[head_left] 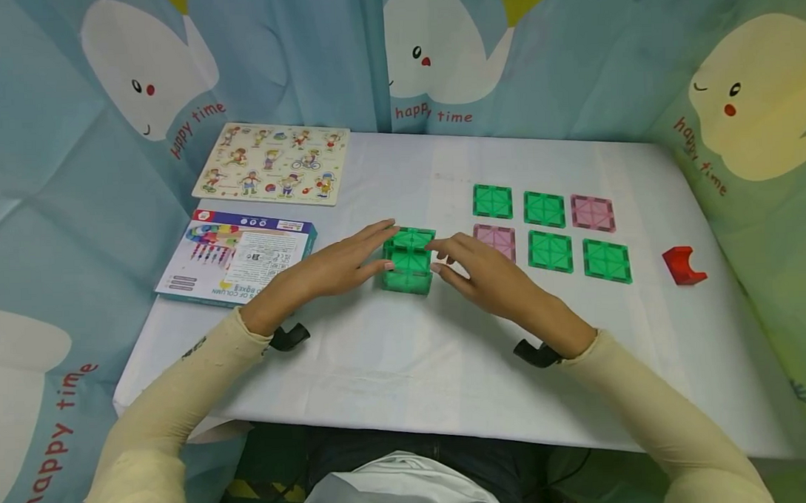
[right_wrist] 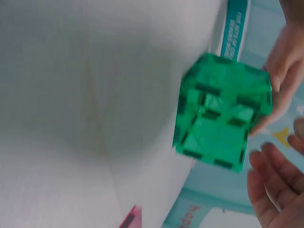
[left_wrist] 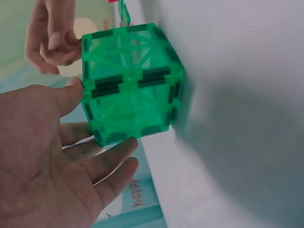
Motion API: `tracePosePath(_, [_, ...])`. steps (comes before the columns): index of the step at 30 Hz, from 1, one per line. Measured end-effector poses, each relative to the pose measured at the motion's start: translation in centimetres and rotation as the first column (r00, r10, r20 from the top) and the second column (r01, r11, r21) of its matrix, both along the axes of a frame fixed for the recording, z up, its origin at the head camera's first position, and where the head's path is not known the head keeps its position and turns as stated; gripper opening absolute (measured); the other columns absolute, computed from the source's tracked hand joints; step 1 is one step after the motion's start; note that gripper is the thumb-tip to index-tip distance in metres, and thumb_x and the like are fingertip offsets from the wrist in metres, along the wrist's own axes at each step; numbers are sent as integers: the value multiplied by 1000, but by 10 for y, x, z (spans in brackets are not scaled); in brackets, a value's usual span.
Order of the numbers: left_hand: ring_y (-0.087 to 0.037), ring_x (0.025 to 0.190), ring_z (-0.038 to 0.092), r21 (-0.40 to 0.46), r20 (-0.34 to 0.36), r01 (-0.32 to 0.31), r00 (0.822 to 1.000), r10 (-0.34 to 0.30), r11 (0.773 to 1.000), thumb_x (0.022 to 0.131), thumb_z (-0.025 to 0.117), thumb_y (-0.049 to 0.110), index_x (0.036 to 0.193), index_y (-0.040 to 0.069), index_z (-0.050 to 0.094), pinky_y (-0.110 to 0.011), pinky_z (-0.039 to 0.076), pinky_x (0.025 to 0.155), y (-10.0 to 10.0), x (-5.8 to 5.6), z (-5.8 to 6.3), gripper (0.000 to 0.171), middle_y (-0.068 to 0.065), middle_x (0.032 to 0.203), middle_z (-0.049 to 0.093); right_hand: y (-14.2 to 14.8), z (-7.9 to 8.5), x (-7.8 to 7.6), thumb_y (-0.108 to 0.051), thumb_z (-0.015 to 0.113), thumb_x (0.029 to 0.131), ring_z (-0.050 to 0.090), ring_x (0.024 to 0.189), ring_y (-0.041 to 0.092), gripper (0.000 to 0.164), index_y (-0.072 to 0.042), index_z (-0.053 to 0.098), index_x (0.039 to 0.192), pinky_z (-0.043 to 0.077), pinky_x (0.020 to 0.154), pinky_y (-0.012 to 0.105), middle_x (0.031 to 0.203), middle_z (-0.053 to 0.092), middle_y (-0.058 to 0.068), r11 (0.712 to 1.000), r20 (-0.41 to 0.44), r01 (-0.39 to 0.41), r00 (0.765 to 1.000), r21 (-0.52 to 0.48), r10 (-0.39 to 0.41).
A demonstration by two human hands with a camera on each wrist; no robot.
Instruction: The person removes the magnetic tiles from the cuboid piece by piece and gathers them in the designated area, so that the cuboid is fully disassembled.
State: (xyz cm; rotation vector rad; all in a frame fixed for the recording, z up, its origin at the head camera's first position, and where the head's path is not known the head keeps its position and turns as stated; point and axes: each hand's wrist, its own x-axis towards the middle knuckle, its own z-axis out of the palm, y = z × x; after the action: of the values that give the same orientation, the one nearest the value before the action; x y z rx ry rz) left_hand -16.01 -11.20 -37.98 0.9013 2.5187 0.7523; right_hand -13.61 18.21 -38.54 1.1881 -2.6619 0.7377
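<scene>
A see-through green cube built of magnetic tiles (head_left: 408, 262) stands on the white table between the two hands. At its left side is my left hand (head_left: 340, 265), its thumb and fingertips touching the cube (left_wrist: 130, 88) while the fingers stay fairly straight. Across from it, my right hand (head_left: 487, 278) hovers close by the cube's right side with loosely bent fingers. In the right wrist view a gap shows between the right hand (right_wrist: 278, 183) and the cube (right_wrist: 221, 114). Neither hand curls round anything.
Flat green tiles (head_left: 550, 251) and pink tiles (head_left: 593, 213) lie in two rows on the right. A red curved block (head_left: 683, 265) is near the right edge. At left are a picture puzzle board (head_left: 273, 164) and a boxed toy set (head_left: 236, 253). Printed curtains (head_left: 303, 55) surround the table.
</scene>
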Motion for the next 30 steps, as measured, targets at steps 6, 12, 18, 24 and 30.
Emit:
tracePosePath(6, [-27, 163, 19, -8, 1, 0, 1000, 0, 1000, 113, 50, 42, 171, 18, 20, -53, 28, 127, 0, 0, -1, 69, -3, 179, 9, -12, -13, 6, -5, 83, 92, 68, 95, 21, 58, -14, 62, 145, 61, 78, 34, 114, 67, 11, 980, -134, -174, 973, 96, 186])
tracePosePath(12, [-26, 163, 20, -18, -32, 9, 999, -10, 1000, 113, 49, 44, 170, 19, 25, -53, 30, 127, 0, 0, -1, 67, -2, 178, 11, -14, -19, 8, 12, 75, 91, 62, 87, 18, 70, -17, 56, 152, 56, 68, 28, 113, 61, 13, 968, -143, -179, 968, 176, 205])
tracePosePath(18, [-26, 161, 24, -26, -50, 9, 999, -10, 1000, 113, 49, 43, 169, 18, 26, -52, 32, 126, 1, -1, -1, 66, -3, 178, 14, -14, -22, 12, 10, 76, 92, 66, 101, 22, 70, -17, 55, 153, 61, 77, 31, 121, 62, 15, 966, -176, -173, 962, 190, 207])
tracePosePath(24, [-29, 160, 28, -35, -49, 1, 999, -2, 999, 113, 50, 42, 170, 18, 26, -55, 34, 124, 0, 0, 2, 66, -4, 178, 13, -13, -24, 21, 12, 78, 89, 65, 99, 20, 74, -17, 57, 153, 60, 78, 29, 115, 64, 12, 961, -212, -195, 948, 197, 236])
tracePosePath(30, [-29, 160, 28, -39, -47, 1, 999, -3, 999, 113, 51, 42, 169, 17, 27, -54, 33, 125, 1, 0, 2, 66, -4, 178, 15, -9, -23, 31, 14, 78, 87, 58, 89, 15, 71, -16, 62, 150, 53, 70, 24, 104, 62, 7, 965, -219, -186, 949, 185, 225])
